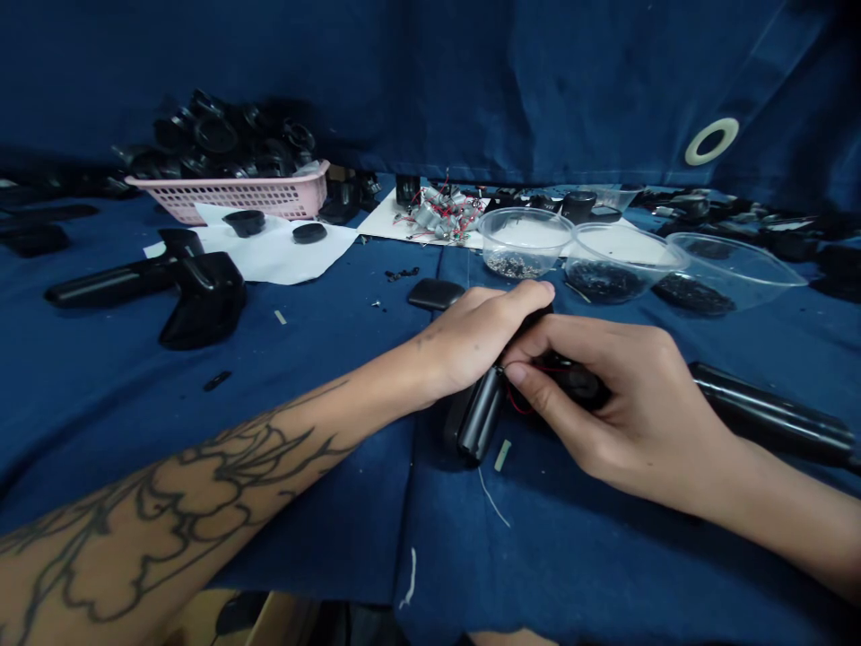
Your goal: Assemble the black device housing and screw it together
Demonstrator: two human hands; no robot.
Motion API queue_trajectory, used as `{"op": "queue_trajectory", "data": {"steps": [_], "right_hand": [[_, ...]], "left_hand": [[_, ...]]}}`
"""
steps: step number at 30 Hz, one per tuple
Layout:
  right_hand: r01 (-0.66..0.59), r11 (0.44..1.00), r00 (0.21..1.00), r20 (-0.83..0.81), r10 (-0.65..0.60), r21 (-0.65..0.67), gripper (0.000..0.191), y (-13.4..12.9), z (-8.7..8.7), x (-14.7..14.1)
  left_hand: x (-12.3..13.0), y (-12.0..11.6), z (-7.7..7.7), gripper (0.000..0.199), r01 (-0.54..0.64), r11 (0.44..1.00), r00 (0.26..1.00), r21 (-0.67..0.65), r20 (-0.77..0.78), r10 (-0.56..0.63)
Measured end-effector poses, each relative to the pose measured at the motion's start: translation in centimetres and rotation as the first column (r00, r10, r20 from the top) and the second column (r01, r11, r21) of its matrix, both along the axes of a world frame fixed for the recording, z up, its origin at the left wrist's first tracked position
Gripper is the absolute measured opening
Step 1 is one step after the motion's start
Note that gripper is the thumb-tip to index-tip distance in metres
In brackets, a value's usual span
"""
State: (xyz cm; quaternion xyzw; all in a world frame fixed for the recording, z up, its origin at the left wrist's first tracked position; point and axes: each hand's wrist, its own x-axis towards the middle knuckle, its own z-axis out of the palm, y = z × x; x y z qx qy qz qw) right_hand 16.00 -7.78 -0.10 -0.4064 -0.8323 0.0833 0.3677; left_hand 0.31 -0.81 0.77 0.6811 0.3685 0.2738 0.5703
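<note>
My left hand (474, 336) is wrapped over a black plastic housing (480, 417), whose grooved lower end points toward me on the blue cloth. Thumb and forefinger of my right hand (625, 404) are pinched together at the housing's side, on a thin red wire (519, 404) that loops below the fingertips. A dark round part lies behind those fingers, mostly hidden. Past the right wrist rests a glossy black tube (773, 413). Beyond my left hand is a flat black cover piece (436, 293).
Clear plastic tubs (525, 235) with screws and small black parts stand behind my hands. Small motors with red wires (444, 215) are heaped further back. A pink basket (229, 197) of black parts and a black handheld-device shell (202, 296) sit at left.
</note>
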Motion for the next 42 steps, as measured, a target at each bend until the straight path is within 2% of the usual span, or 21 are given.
{"op": "queue_trajectory", "data": {"steps": [4,10,16,24,32,35,38,42], "right_hand": [[-0.012,1.000,0.999,0.030,0.012,0.010,0.015,0.0,0.3,0.0],[-0.028,0.994,0.997,0.073,0.021,0.103,0.015,0.1,0.3,-0.1],[-0.041,0.986,0.996,0.084,0.028,0.159,0.014,0.0,0.1,0.1],[-0.050,0.975,0.999,0.023,0.046,0.216,0.013,-0.4,-0.7,-0.4],[-0.036,0.985,0.999,-0.034,0.042,0.171,0.014,-0.3,-0.7,-0.6],[-0.036,0.993,0.997,-0.061,0.043,0.109,0.015,-0.1,-0.5,-0.6],[-0.023,1.000,0.995,-0.099,0.025,0.021,0.021,-0.2,-0.3,-0.6],[0.006,0.999,0.985,-0.171,0.000,0.034,0.034,-0.7,-0.4,-0.8]], "left_hand": [[0.0,0.0,0.0,0.048,-0.013,1.000,1.000,0.016,0.003,0.013],[-0.1,0.2,0.2,0.047,0.002,0.992,0.999,0.124,-0.054,0.004],[-0.1,0.2,0.5,0.046,0.022,0.989,0.995,0.144,-0.102,-0.008],[0.1,-1.2,1.1,0.046,-0.079,0.988,0.993,0.131,-0.080,0.090],[0.2,-1.4,1.2,0.046,-0.078,0.991,0.994,0.111,-0.070,0.086],[0.2,-1.1,1.2,0.048,-0.072,0.991,0.995,0.110,-0.061,0.079],[0.3,-1.0,1.1,0.049,-0.080,0.993,0.996,0.086,-0.042,0.084],[0.5,-1.5,0.9,0.049,-0.133,0.991,0.990,0.027,-0.051,0.134]]}}
